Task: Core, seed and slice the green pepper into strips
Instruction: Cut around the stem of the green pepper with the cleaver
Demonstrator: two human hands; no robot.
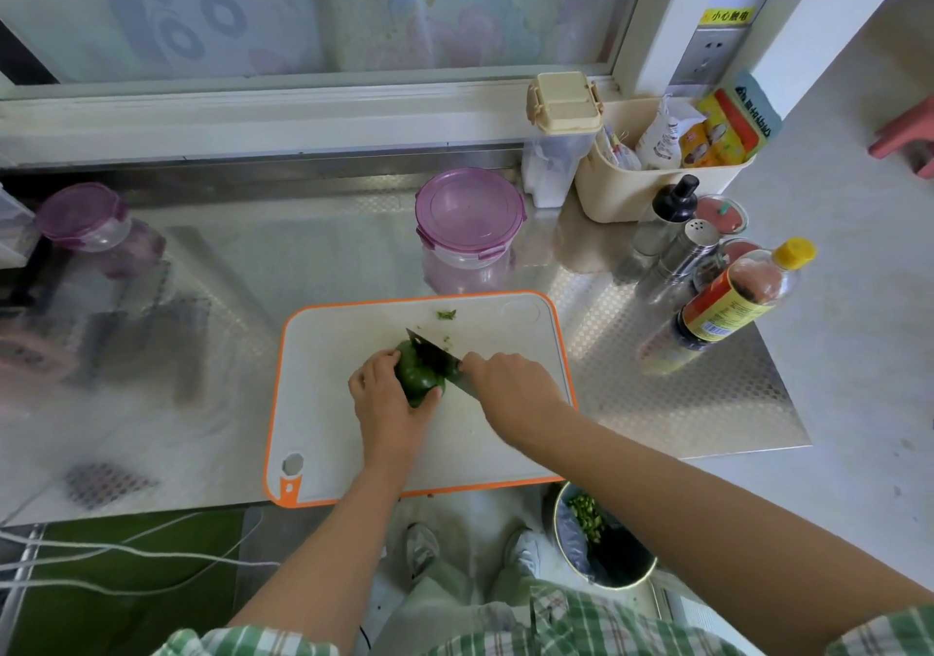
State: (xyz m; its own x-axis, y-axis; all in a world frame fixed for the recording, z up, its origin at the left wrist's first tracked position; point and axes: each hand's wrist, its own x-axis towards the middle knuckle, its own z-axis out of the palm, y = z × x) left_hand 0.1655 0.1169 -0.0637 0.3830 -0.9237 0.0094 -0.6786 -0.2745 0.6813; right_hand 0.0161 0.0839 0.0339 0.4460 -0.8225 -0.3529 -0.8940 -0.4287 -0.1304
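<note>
Left hand (386,395) was curled round the green pepper (415,378), holding it down mid-way on the cutting board (323,377) — right hand (508,369) gripped the knife (429,352), blade laid across the pepper. Green scraps (447,314) sat near the board's far edge, purple-lidded tub (470,210) behind on the steel table (657,377).

The cutting board (343,352) lies on the worktop (252,261) at its near edge. The green pepper (419,377) sits mid-board, with the left grip (389,392) on its left and the knife (432,354) across it, held from the right by the right grip (510,382). Behind the board stands a lidded container (470,220). To the board's right is a sauce bottle (733,301), with a basket of packets (652,195) behind it. A pail (601,539) sits on the floor, below the board's near right corner.
</note>
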